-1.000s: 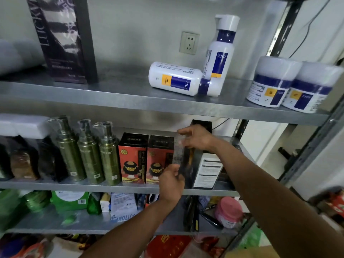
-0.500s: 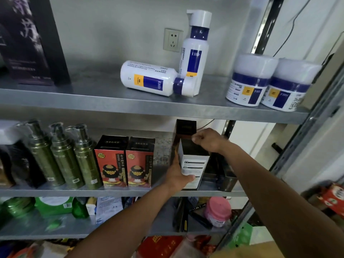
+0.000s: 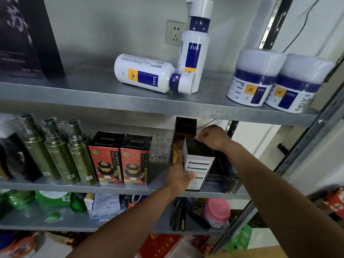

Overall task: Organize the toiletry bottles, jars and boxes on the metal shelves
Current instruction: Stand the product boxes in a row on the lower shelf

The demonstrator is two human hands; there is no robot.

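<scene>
Soft, even indoor light, shadowed lower shelves, smeared blur and wide-angle bending at the edges.

A second ago we had the white-faced box (image 3: 199,170) sitting right up against the red boxes (image 3: 121,159). Now we've slid it off to the right, so a strip of the middle shelf (image 3: 160,180) shows between them. Our left hand (image 3: 179,174) went from cupping the near bottom corner to wrapping the box's left side, thumb across the white label, and our right hand (image 3: 212,136) went from lying flat over the top to a curled pinch on the far top edge. Our view drifted right a bit too, so everything sits further left in frame.
</scene>
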